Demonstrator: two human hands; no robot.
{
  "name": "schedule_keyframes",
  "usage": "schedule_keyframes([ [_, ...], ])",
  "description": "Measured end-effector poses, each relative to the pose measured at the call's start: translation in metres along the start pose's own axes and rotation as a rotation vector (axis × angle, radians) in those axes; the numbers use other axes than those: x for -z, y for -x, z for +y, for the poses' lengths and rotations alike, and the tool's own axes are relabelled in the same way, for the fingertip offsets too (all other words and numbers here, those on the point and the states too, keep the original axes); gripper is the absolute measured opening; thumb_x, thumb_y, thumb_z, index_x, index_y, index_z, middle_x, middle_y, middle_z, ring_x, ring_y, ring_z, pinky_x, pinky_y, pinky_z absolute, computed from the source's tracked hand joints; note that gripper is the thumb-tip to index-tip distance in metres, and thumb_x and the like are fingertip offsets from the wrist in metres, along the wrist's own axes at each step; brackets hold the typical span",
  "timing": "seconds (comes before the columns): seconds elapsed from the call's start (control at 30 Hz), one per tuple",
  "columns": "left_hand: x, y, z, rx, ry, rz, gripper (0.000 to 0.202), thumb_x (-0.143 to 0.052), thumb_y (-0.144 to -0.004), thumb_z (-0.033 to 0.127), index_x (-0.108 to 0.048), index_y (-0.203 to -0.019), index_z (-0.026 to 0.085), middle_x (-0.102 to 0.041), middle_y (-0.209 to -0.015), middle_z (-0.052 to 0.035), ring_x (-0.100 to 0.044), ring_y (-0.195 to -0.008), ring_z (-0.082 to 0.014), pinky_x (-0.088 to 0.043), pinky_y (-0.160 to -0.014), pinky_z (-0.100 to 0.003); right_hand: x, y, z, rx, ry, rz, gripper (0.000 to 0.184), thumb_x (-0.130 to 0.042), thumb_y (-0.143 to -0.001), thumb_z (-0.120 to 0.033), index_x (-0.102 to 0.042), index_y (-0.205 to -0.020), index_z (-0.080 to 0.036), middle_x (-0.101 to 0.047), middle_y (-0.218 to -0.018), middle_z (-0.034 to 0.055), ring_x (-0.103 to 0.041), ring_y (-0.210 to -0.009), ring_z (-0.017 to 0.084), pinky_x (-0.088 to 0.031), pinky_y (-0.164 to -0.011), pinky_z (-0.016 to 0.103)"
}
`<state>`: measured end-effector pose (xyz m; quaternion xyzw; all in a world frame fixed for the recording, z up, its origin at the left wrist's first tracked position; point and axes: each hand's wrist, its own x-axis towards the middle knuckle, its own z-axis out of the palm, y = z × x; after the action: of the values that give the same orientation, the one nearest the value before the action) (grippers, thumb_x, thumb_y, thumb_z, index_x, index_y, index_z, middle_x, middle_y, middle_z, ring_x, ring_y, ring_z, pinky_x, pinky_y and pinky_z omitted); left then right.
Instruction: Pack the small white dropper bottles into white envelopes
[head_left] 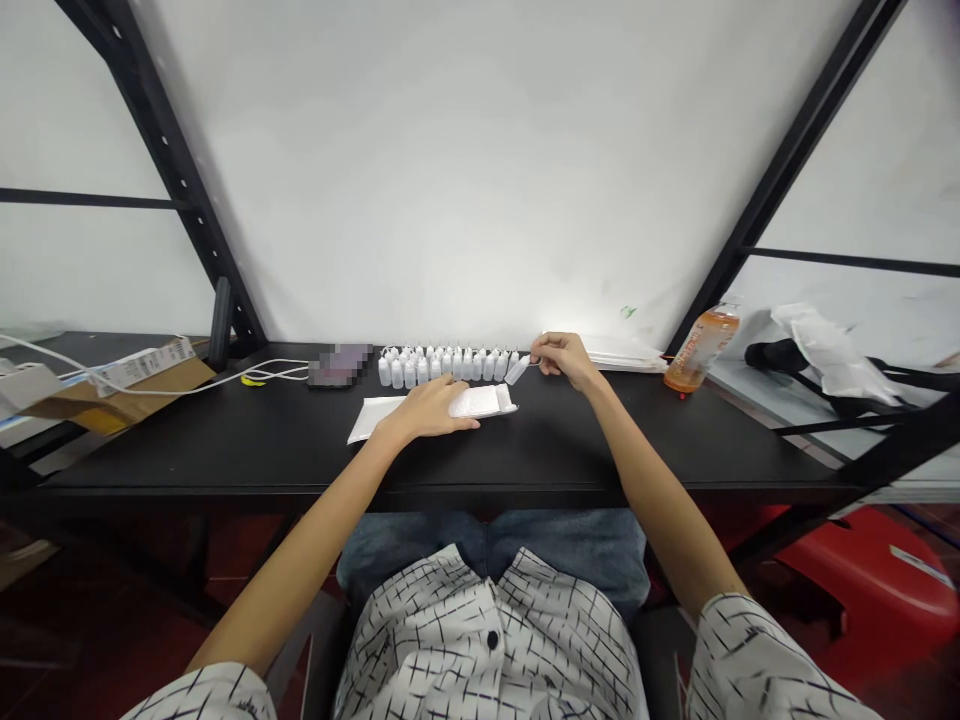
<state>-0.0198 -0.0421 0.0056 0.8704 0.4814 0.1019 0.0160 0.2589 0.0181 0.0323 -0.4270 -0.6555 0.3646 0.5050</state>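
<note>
My right hand (564, 358) pinches a small white dropper bottle (517, 369) and holds it tilted just above the black table (225, 450). My left hand (431, 410) lies flat, fingers stretched, on a white bubble mailer (484, 402) that rests on a flat white sheet (369, 418). Behind both hands several small white bottles (442, 364) stand upright in rows near the wall.
A phone (339, 365) with white cables (266, 372) lies at the left back. Cardboard and a labelled box (142, 368) sit further left. An orange drink bottle (699, 350) stands at the right, beside a stack of white envelopes (626, 352). A red stool (877, 580) is lower right.
</note>
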Motion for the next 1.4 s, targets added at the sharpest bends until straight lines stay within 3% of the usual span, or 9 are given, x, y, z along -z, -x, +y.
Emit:
schedule_keyframes([
  [0.27,-0.008,0.003,-0.004,0.022,-0.033,0.017,0.069,-0.058,-0.084,0.068,-0.058,-0.134,0.021,-0.062,-0.123,-0.0136,-0.062,-0.108,-0.0331,-0.048,-0.088,-0.038,-0.014,0.010,0.000,-0.154,0.008,-0.291,0.018,-0.078,-0.060,-0.025,-0.068,-0.068,-0.012,-0.071,-0.065,0.0080,-0.058,-0.045,0.011,-0.030,-0.037,0.019],
  [0.47,-0.009,-0.002,-0.006,0.013,-0.036,0.034,0.072,-0.058,-0.084,0.068,-0.058,-0.137,0.019,-0.063,-0.126,-0.0140,-0.062,-0.113,-0.0341,-0.049,-0.088,-0.038,-0.017,0.012,0.009,-0.215,0.160,-0.443,0.024,-0.081,-0.061,-0.029,-0.077,-0.076,-0.011,-0.066,-0.059,0.0039,-0.049,-0.046,0.008,-0.025,-0.040,0.020],
  [0.57,-0.004,-0.011,-0.009,-0.008,-0.008,-0.019,0.075,-0.060,-0.080,0.071,-0.060,-0.135,0.020,-0.065,-0.128,-0.0137,-0.062,-0.114,-0.0356,-0.048,-0.087,-0.038,-0.033,0.015,0.012,-0.172,0.195,-0.484,0.024,-0.079,-0.062,-0.029,-0.079,-0.077,-0.011,-0.054,-0.047,-0.0033,-0.039,-0.045,0.006,-0.024,-0.043,0.021],
  [0.73,0.006,-0.027,-0.019,-0.049,0.080,-0.154,0.075,-0.065,-0.073,0.072,-0.066,-0.127,0.020,-0.070,-0.125,-0.0123,-0.064,-0.111,-0.0348,-0.047,-0.085,-0.036,-0.049,0.014,0.010,-0.138,0.192,-0.568,0.020,-0.075,-0.063,-0.030,-0.077,-0.071,-0.013,-0.053,-0.051,-0.0044,-0.035,-0.048,0.005,-0.024,-0.045,0.021],
  [0.8,0.007,-0.029,-0.024,-0.053,0.083,-0.154,0.077,-0.065,-0.072,0.072,-0.066,-0.128,0.020,-0.070,-0.126,-0.0124,-0.064,-0.112,-0.0348,-0.047,-0.086,-0.036,-0.041,0.009,0.010,-0.147,0.172,-0.475,0.028,-0.077,-0.064,-0.035,-0.078,-0.080,-0.012,-0.053,-0.052,-0.0038,-0.033,-0.047,0.006,-0.022,-0.045,0.022],
  [0.9,0.005,-0.028,-0.027,-0.044,0.079,-0.127,0.078,-0.064,-0.072,0.073,-0.065,-0.130,0.021,-0.068,-0.130,-0.0117,-0.062,-0.116,-0.0354,-0.047,-0.090,-0.038,-0.025,-0.003,0.016,-0.053,0.184,-0.145,0.030,-0.075,-0.069,-0.037,-0.077,-0.084,-0.011,-0.057,-0.057,-0.0008,-0.039,-0.049,0.008,-0.029,-0.048,0.024],
  [1.03,0.000,-0.026,-0.029,-0.034,0.084,-0.112,0.079,-0.062,-0.072,0.076,-0.064,-0.131,0.024,-0.066,-0.134,-0.0101,-0.060,-0.120,-0.0352,-0.047,-0.095,-0.039,-0.022,-0.019,0.027,0.139,0.458,0.161,0.019,-0.068,-0.076,-0.029,-0.078,-0.083,-0.015,-0.067,-0.067,0.0023,-0.057,-0.065,0.015,-0.044,-0.066,0.028],
  [1.2,-0.004,-0.024,-0.029,-0.047,0.074,-0.082,0.081,-0.060,-0.073,0.078,-0.063,-0.133,0.023,-0.066,-0.132,-0.0104,-0.059,-0.120,-0.0349,-0.047,-0.097,-0.041,-0.040,-0.030,0.022,0.159,0.745,0.191,0.020,-0.067,-0.084,-0.030,-0.080,-0.095,-0.021,-0.076,-0.084,0.0032,-0.067,-0.080,0.020,-0.046,-0.076,0.030],
  [1.4,-0.005,-0.023,-0.029,-0.053,0.076,-0.066,0.080,-0.061,-0.073,0.077,-0.064,-0.131,0.023,-0.067,-0.130,-0.0105,-0.061,-0.118,-0.0343,-0.048,-0.094,-0.040,-0.049,-0.030,0.018,0.124,0.824,0.141,0.017,-0.065,-0.085,-0.026,-0.079,-0.093,-0.021,-0.077,-0.091,0.0038,-0.068,-0.087,0.021,-0.046,-0.074,0.029],
])
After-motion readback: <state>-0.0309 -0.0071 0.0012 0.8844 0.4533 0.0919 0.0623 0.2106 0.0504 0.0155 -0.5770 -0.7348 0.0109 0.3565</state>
